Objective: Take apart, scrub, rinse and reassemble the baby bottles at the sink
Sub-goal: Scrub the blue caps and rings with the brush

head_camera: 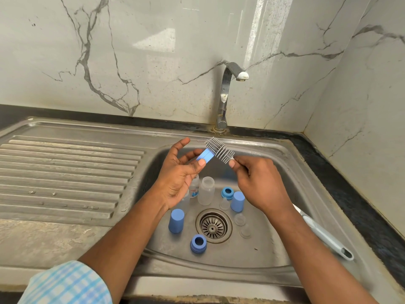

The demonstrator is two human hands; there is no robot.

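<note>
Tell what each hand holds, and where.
Left hand: blue plastic piece, pinched by its sides. Right hand: grey silicone bristle brush, by its stem end.

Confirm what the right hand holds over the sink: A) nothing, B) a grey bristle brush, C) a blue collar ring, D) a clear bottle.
B: the right hand pinches the stem of the grey brush, whose bristled end is at the blue part held by the left hand.

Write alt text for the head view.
Over a steel sink, the left hand holds a blue bottle part while the right hand holds a grey bristle brush against it. Clear bottles and blue caps stand around the drain.
</note>
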